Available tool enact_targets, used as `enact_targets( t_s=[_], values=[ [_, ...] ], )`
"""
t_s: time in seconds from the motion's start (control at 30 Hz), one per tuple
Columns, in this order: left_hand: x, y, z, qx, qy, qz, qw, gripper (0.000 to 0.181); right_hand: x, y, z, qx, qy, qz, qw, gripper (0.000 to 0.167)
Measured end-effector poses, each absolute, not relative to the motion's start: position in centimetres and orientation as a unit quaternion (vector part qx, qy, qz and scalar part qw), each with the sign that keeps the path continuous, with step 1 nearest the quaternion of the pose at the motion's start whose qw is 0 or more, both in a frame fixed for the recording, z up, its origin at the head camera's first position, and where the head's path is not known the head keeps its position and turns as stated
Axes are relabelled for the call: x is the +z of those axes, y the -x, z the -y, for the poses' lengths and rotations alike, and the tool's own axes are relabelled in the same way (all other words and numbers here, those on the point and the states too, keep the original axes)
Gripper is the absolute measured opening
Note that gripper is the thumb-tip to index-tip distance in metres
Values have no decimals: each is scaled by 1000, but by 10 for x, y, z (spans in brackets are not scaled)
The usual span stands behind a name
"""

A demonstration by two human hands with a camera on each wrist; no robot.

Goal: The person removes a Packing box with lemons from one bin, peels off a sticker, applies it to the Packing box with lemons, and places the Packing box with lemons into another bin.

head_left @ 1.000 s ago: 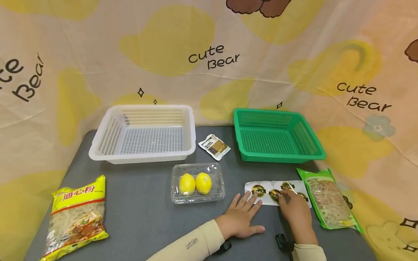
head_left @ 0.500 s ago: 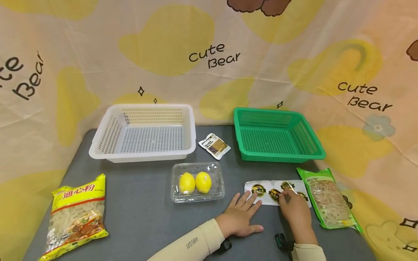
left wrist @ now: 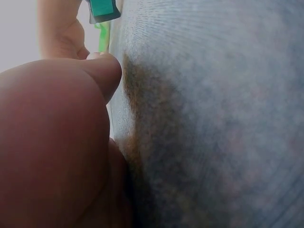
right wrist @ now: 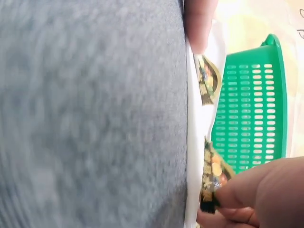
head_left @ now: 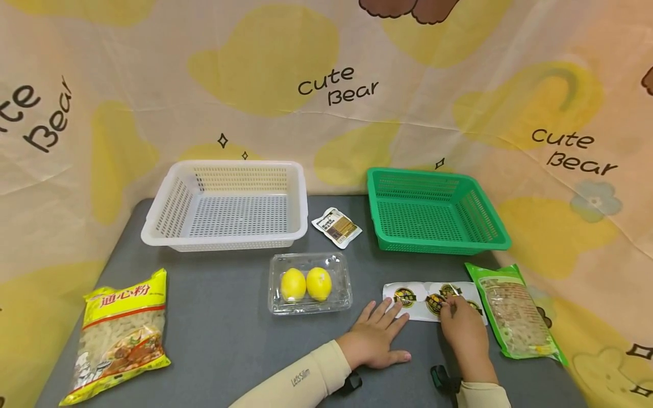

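A white sticker sheet point(head_left: 418, 309) with round black-and-yellow stickers lies flat on the grey table. My left hand point(head_left: 374, 339) rests with spread, straight fingers, its fingertips touching the sheet's lower left edge. Over the right part of the sheet, my right hand point(head_left: 465, 328) pinches the edge of one round sticker point(right wrist: 213, 178) between thumb and finger. In the right wrist view that sticker stands partly raised off the sheet, while another sticker point(right wrist: 207, 80) lies flat near a left fingertip. The left wrist view shows mostly the left thumb point(left wrist: 102, 73) and the table.
Behind the sheet stands a green basket point(head_left: 439, 247), with a white basket point(head_left: 232, 243) at back left. Between them lies a small packet point(head_left: 336, 228). A clear box point(head_left: 310, 311) holds two lemons point(head_left: 318, 283). Pasta bags flank the table: yellow point(head_left: 122, 340) left, green-edged point(head_left: 515, 311) right.
My right hand has shifted slightly right, and the pinched sticker has moved with it. The left hand stays in place on the sheet's edge.
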State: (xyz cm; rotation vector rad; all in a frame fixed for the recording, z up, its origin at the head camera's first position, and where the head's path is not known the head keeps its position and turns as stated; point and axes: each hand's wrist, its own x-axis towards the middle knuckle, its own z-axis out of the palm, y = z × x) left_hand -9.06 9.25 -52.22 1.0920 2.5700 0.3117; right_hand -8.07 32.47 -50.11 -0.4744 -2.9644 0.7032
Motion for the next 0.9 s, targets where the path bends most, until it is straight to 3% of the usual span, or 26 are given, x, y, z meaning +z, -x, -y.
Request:
enact_targets(
  t_s=[0.17, 0.4, 0.53, 0.63, 0.8, 0.9],
  values=[
    [-527, 91, -93, 104, -380, -906, 155, 82, -502, 84, -325, 247, 152, 957, 30, 31],
    [-521, 93, -91, 125, -382, -899, 172, 84, -493, 83, -296, 333, 173, 911, 169, 22],
    [-518, 91, -86, 213, -371, -887, 173, 81, -475, 86, -267, 379, 152, 899, 156, 21],
    [-506, 84, -78, 290, -362, -881, 96, 60, -466, 90, -248, 398, 122, 899, 137, 20],
    [-480, 71, -49, 413, -250, -866, -133, 24, -460, 102, -214, 435, 70, 889, 127, 13],
    [-468, 74, -24, 485, -138, -845, -177, 20, -457, 109, -188, 464, 25, 878, 114, 12]
  ],
)
